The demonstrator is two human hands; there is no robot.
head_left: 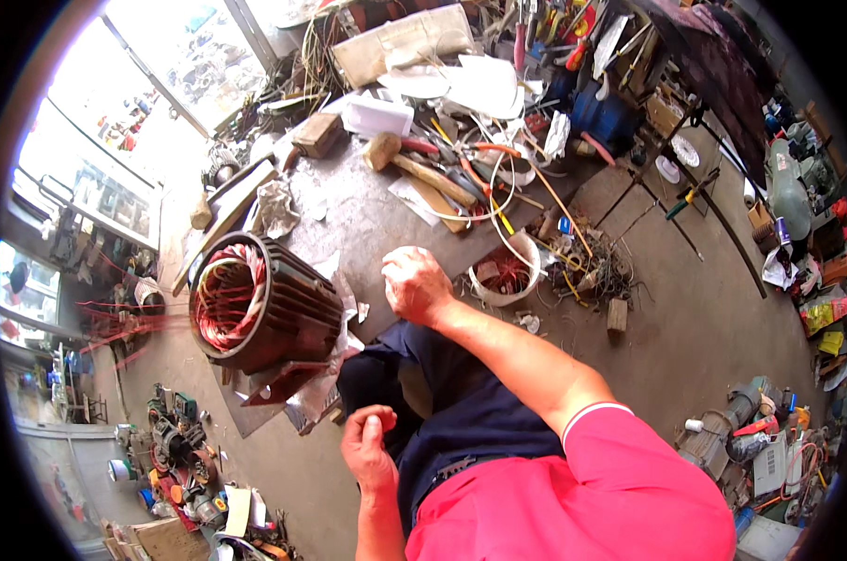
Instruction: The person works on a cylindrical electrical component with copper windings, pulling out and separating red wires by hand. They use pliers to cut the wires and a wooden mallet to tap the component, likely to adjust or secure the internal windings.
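An electric motor stator (304,304) with a dark ribbed housing lies on its side at the workbench's near left corner. Its open end faces left and shows a ring of red and white windings (229,297); red lead wires (129,323) fan out from it, blurred. My right hand (416,283) is closed over the bench's near edge, right of the stator and apart from it. Below the stator, near my lap, my left hand (370,447) is closed, thumb against curled fingers. What either hand holds, if anything, is hidden.
On the bench (339,201) lie a wooden-handled mallet (423,173), a wooden block (318,135), pliers and papers. A white bucket (505,292) with reddish wire stands right of my right hand, beside a wire heap (587,257). Motor parts (175,435) crowd the floor at left.
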